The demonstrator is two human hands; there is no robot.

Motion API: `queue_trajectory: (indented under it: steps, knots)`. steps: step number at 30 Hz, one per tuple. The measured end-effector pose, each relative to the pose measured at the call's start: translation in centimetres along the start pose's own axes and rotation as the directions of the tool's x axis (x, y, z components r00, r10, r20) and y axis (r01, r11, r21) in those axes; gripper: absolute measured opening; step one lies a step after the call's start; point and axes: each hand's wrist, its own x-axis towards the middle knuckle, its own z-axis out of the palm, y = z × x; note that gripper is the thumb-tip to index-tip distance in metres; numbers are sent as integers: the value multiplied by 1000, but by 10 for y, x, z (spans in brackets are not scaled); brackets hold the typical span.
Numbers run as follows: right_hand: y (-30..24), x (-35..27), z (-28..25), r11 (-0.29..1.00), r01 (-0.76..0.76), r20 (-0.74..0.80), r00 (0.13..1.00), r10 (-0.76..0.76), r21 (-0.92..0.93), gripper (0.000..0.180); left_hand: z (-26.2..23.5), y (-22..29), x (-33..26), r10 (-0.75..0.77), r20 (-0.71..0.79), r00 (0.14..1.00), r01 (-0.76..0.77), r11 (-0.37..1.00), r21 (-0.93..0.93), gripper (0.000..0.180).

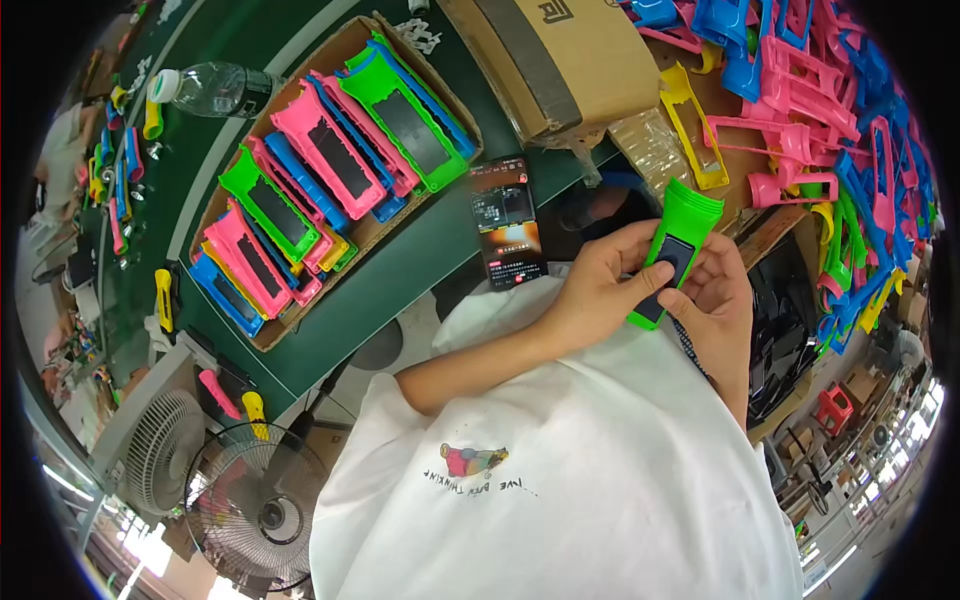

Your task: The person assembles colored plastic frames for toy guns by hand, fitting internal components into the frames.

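Observation:
My left hand [598,282] and my right hand [722,305] both grip one green plastic flashlight shell [688,215] with a dark rectangular panel on its face. The left thumb presses on that panel; the right fingers wrap the lower end from the other side. The shell is held above my lap, over my white shirt, just off the green table's edge [400,290].
A cardboard tray [268,335] of finished pink, green and blue shells lies left on the table. A lit phone [507,222] lies beside it. A closed carton [560,60], a heap of loose coloured shells [840,150], a water bottle [215,88], two fans [255,505] below.

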Motion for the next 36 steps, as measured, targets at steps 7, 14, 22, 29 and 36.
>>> queue_trajectory:
  steps: [7,14,22,29,36]
  knots:
    - [-6,-3,12,984,153,-115,983,-142,88,55,6,-5,1,-113,88,990,131,964,-231,37]
    - [-1,-6,19,979,94,-252,958,-139,-181,34,21,-1,-3,30,-138,990,-8,988,156,32]
    - [-6,5,11,981,193,-102,976,-191,17,38,19,12,-13,250,-119,961,-157,845,510,35]
    - [2,2,-15,994,107,161,981,-107,11,39,22,15,-10,147,-157,977,-157,986,-59,36]
    - [-2,-5,-11,977,46,126,992,-20,-210,22,0,23,-9,76,-33,997,-76,997,2,39]
